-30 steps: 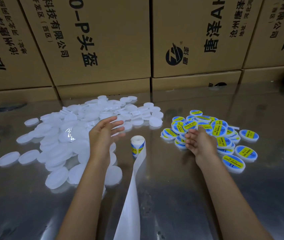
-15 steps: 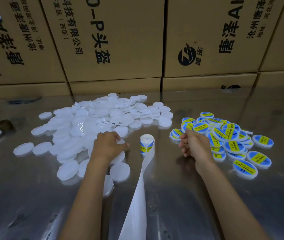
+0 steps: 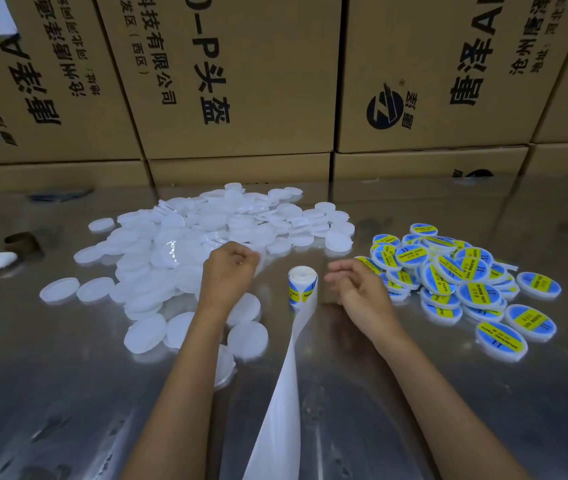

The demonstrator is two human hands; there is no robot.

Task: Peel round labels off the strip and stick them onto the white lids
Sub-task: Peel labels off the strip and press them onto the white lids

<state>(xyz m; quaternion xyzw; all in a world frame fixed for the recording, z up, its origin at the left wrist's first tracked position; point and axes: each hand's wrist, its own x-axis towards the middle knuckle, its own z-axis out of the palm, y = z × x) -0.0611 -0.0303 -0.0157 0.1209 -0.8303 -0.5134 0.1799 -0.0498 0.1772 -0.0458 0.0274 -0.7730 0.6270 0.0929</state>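
Left hand [image 3: 228, 271] curls into the white lids [image 3: 185, 244], its grasp hidden; right hand [image 3: 358, 289] hangs loose beside the label roll [image 3: 301, 284].

Two hands, the left hand [image 3: 228, 271] and right hand [image 3: 362, 289], work over one label roll [image 3: 302, 285]. Plain white lids [image 3: 178, 258] are heaped by the dozens, too overlapped to count exactly; labelled lids [image 3: 462, 275] number roughly twenty-five. Six cardboard boxes [image 3: 241, 81] show behind.
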